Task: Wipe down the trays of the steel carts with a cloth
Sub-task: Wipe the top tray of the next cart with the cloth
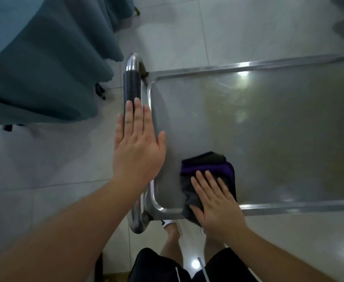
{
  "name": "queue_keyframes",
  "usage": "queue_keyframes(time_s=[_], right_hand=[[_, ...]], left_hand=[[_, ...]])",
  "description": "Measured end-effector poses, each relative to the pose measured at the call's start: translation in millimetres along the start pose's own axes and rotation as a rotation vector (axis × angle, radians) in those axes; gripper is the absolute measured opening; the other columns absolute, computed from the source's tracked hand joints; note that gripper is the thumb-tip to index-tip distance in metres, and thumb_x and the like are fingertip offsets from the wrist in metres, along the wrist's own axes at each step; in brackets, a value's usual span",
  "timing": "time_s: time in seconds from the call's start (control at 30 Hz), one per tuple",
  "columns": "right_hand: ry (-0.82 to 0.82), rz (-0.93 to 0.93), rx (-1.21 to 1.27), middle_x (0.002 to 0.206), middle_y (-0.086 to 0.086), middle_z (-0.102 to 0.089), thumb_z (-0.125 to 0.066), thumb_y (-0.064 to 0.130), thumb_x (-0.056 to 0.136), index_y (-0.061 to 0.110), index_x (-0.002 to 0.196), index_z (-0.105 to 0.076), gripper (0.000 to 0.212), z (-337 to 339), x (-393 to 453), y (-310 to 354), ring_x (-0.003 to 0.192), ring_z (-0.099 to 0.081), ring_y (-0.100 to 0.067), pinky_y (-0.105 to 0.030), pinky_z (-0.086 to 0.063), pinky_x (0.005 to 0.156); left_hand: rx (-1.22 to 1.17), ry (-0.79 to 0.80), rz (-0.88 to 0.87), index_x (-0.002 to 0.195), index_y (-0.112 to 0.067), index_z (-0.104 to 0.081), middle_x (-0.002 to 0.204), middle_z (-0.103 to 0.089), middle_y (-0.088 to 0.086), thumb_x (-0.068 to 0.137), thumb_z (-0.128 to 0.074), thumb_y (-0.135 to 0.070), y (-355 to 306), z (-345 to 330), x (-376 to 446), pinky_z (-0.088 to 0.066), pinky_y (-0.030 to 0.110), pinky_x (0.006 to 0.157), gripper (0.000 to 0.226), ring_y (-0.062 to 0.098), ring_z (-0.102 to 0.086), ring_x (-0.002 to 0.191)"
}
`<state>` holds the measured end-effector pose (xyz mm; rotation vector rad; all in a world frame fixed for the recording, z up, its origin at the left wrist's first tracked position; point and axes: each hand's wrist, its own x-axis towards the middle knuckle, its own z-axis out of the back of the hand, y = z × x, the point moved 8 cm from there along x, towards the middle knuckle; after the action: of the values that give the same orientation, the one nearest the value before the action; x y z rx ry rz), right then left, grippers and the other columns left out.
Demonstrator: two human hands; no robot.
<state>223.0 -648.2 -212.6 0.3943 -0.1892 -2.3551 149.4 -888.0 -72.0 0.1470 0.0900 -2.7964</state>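
A steel cart's top tray (268,127) fills the right half of the head view, shiny with a raised rim. A folded grey and purple cloth (205,169) lies in its near left corner. My right hand (218,202) presses flat on the cloth with straight fingers. My left hand (136,143) hovers flat, fingers straight, over the cart's push handle (131,86), a steel tube with a black grip at the tray's left end.
A table draped in blue-grey cloth (34,64) stands at the upper left, close to the handle. Pale floor tiles (45,169) surround the cart. My legs and white slippers (171,223) show below the tray's near rim.
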Motion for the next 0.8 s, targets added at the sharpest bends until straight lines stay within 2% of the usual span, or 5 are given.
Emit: queue_keyframes(time_s=[0.17,0.37,0.6,0.7,0.8], right_hand=[[-0.012,0.088,-0.056,0.175,0.005,-0.007,-0.030,0.060,0.105,0.025,0.167,-0.014,0.073,12,25,-24,0.161,-0.008,-0.019,-0.048,-0.016,0.127],[-0.126,0.018,-0.067,0.172,0.000,-0.021,-0.036,0.058,0.103,0.020,0.164,-0.028,0.073,63,152,-70,0.160,-0.016,-0.020,-0.047,-0.017,0.128],[-0.021,-0.067,0.002,0.175,0.007,0.001,-0.016,0.067,0.098,0.027,0.167,-0.006,0.080,103,307,-98,0.160,0.005,-0.016,-0.042,0.003,0.129],[-0.030,-0.079,0.006,0.175,0.007,0.005,-0.012,0.068,0.098,0.028,0.167,-0.002,0.080,104,314,-100,0.160,0.007,-0.016,-0.042,0.004,0.128],[-0.057,-0.102,0.021,0.175,0.003,-0.002,-0.016,0.067,0.100,0.024,0.167,-0.009,0.080,100,288,-96,0.161,0.002,-0.018,-0.042,0.002,0.128]], left_hand=[[-0.003,0.031,-0.044,0.167,-0.005,0.003,0.175,0.014,0.013,0.111,-0.017,-0.049,-6,-2,-2,0.005,0.042,0.132,0.074,0.022,0.018,0.162],[0.012,0.030,-0.029,0.168,-0.004,-0.004,0.176,0.008,0.014,0.109,-0.013,-0.052,-5,-3,0,0.008,0.040,0.132,0.076,0.022,0.014,0.162],[0.042,-0.034,-0.028,0.167,-0.003,-0.013,0.176,-0.004,0.015,0.111,-0.020,-0.048,-2,-5,0,0.003,0.041,0.133,0.072,0.024,0.004,0.164],[0.055,-0.018,-0.010,0.167,-0.004,-0.010,0.177,-0.002,0.013,0.111,-0.018,-0.049,-2,-5,2,0.006,0.040,0.132,0.072,0.022,0.007,0.163],[0.073,-0.005,-0.016,0.168,-0.005,-0.007,0.177,0.001,0.013,0.111,-0.016,-0.049,-4,-5,2,0.006,0.040,0.132,0.072,0.022,0.009,0.163]])
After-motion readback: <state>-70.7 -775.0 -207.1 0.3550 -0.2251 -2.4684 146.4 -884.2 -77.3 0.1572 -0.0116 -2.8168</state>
